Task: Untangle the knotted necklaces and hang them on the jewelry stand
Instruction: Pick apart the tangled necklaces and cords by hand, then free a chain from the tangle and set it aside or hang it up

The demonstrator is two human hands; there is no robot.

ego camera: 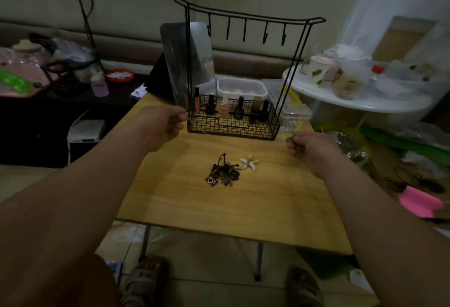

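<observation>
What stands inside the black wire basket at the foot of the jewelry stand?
Small bottles stand upright in a row, some dark, one pink. The mesh of the basket partly covers their lower parts.

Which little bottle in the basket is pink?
The pink bottle with the white cap, left of the middle in the basket. It stands between two black bottles, and no other bottle there is pink.

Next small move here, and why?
Probably lower the right hand to the necklace tangle and pinch one loose strand. The tangle lies untouched on the table, the left hand is well clear of it, and the stand's hooks hang bare.
</observation>
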